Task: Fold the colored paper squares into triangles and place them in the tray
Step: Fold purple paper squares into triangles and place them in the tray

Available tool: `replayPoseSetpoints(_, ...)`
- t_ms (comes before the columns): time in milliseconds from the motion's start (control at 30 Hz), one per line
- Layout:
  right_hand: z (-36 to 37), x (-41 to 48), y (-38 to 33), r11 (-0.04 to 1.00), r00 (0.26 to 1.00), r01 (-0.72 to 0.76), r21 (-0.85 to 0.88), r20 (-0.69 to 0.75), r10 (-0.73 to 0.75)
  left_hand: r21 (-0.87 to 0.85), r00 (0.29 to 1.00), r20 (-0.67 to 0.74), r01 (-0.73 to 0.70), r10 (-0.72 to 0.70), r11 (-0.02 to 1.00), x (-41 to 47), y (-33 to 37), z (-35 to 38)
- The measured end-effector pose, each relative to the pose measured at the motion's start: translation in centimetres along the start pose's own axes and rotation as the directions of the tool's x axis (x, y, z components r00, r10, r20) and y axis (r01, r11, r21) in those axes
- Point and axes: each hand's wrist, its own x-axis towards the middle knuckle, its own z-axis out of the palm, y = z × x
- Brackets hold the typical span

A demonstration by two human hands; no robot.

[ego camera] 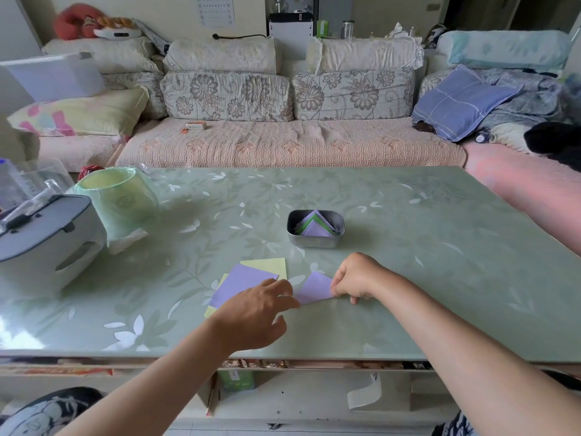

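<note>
Living rm, sofa (283, 143) behind; green glass-top table (408, 247). Near its front edge lies lilac sheet (314, 287), part-folded. R hand (358, 275) curled, pinching its right side; L hand (254, 313), fingers near-straight, presses its left corner. Paper's light, thin, prob slides on glass, so take by corners. Beyond, metal tray (315, 243) holds lilac & green triangles (316, 226). To the left, lilac square (242, 284) lies on yellow squares (267, 265).
</note>
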Motion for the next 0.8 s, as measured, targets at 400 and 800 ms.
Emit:
replayPoseSetpoints(400,0.1,-0.1,0.0,0.999,1.0,0.024,-0.025,-0.012,-0.024,-0.053,0.992,-0.032,0.119,-0.12,0.992,-0.5,0.3,-0.8)
replayPoseSetpoints(800,0.3,0.5,0.3,0.975,0.988,0.135,-0.175,-0.056,-0.146,-0.105,0.958,-0.055,0.276,-0.283,0.955,5.0,1.2,1.0)
